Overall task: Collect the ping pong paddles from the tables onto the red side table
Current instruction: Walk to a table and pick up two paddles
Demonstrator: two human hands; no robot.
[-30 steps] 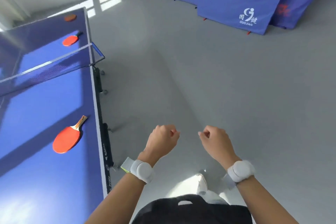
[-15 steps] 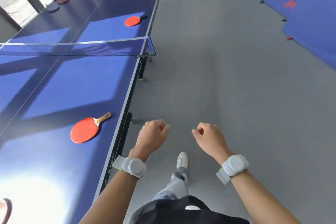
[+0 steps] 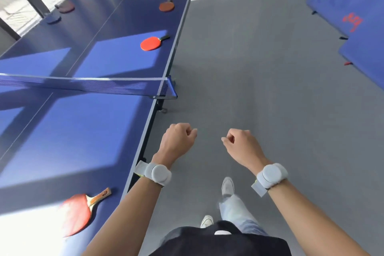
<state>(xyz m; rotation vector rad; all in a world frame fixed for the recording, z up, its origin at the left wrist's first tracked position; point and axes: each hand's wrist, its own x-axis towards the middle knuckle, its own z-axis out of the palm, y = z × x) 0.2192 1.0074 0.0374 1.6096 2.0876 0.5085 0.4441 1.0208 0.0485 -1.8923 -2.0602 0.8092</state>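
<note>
Now, view: swung left since 1 s ago, more paddles visible.
Hands: left (image 3: pixel 178 139) & right (image 3: pixel 241 145) fisted, empty.
Nearest paddle (image 3: pixel 80 208): on bench (image 3: pixel 83 131), ungrabbed.

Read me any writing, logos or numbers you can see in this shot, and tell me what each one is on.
Red mark on the blue barrier panel at the right: a logo or characters, too blurred to read.
Nearest paddle, on its handle: a small dark mark, unreadable.
Ping pong table, net, the other paddles and the grey wrist bands: no text visible.
</note>
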